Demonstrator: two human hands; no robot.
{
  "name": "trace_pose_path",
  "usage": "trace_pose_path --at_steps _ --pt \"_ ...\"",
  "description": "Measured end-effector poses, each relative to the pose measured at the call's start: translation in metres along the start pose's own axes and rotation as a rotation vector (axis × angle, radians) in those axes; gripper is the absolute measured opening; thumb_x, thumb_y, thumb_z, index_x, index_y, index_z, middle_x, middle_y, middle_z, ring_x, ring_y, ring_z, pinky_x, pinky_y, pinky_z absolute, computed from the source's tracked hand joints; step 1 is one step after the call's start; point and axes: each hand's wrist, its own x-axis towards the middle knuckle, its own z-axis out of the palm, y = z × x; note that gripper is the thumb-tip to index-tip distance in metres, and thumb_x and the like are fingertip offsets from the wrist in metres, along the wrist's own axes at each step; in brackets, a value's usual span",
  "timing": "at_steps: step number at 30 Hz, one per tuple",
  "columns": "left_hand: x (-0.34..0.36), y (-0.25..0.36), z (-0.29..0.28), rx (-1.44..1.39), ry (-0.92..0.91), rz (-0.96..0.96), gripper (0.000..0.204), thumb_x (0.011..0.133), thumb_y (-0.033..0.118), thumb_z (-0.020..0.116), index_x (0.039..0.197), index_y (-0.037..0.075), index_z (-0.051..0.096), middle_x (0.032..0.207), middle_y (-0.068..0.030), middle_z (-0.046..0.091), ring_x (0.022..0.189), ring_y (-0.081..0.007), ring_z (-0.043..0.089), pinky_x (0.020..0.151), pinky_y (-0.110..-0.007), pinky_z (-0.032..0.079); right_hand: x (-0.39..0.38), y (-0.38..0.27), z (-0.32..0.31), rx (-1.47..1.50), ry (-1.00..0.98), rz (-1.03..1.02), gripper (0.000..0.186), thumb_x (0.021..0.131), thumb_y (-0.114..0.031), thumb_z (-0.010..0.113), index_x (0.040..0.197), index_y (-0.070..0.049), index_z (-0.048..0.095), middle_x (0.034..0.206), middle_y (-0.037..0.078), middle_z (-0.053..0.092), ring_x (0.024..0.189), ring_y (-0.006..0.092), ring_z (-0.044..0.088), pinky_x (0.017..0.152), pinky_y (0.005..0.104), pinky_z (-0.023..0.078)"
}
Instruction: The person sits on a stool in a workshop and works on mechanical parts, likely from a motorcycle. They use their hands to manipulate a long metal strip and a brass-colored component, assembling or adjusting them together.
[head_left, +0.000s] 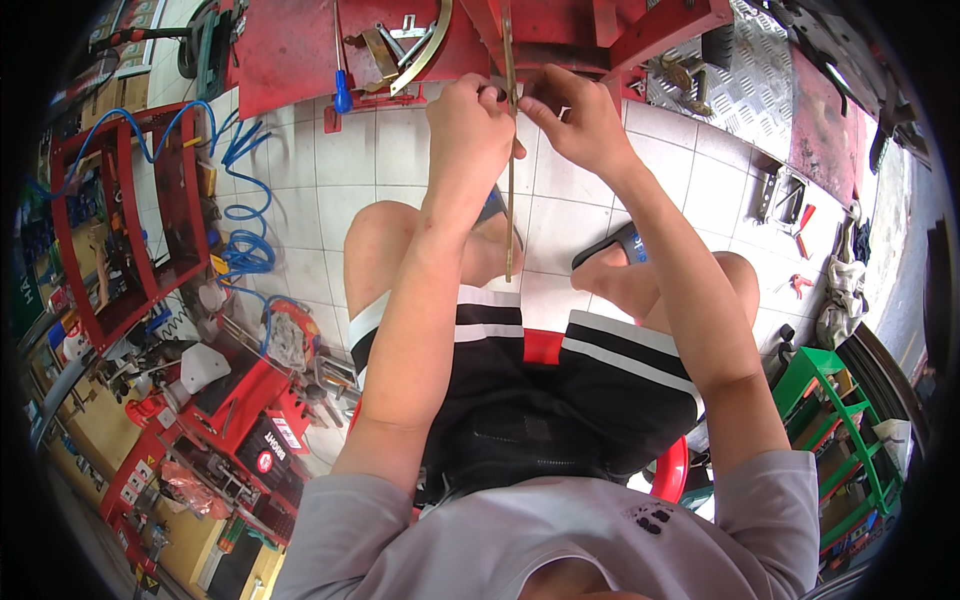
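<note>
Your left hand (470, 128) has its fingers curled around a narrow brown strip (511, 215), which points lengthwise toward the red platform (285, 55); your right hand (582, 122) bends thumb and forefinger at its edge, grip uncertain; handling appears under way, the strip unreleased, what remains untellable; beyond lies a blue-handled screwdriver (343, 95).

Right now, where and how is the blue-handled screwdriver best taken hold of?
Probably by its thick blue handle, coming from the near side with the left hand: the handle points toward the person at the red platform's near edge, while the thin shaft runs away over the platform.
</note>
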Motion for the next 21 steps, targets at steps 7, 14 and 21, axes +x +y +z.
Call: trace_pose_path --at_steps 7,14,21 --pt "0.0 -0.001 -0.001 0.0 -0.012 0.016 0.021 0.095 0.005 0.043 0.089 -0.009 0.057 0.066 -0.0142 0.063 0.049 -0.0233 0.066 0.045 -0.034 0.05 0.0 -0.004 -0.002 -0.044 -0.081 0.104 0.015 0.086 -0.016 0.064 0.091 -0.002 0.063 0.071 0.014 0.066 0.058 0.0234 0.061 0.056 0.0344 0.045" --pt "0.0 0.001 -0.001 -0.018 -0.015 0.021 0.02 0.094 0.004 0.044 0.088 -0.009 0.058 0.066 -0.0143 0.063 0.049 -0.0235 0.066 0.045 -0.034 0.049 0.001 -0.002 0.0 -0.121 -0.164 0.193 0.017 0.088 -0.012 0.063 0.096 0.002 0.06 0.077 0.011 0.065 0.067 0.0185 0.061 0.057 0.03 0.047" --pt "0.001 -0.001 -0.001 -0.001 -0.013 0.053 0.021 0.095 0.004 0.043 0.088 -0.009 0.058 0.064 -0.0144 0.062 0.048 -0.0234 0.066 0.044 -0.034 0.049 -0.002 -0.006 0.002 0.01 -0.061 -0.002 0.015 0.087 -0.012 0.064 0.094 0.002 0.063 0.073 0.011 0.065 0.063 0.0167 0.059 0.053 0.0298 0.045"
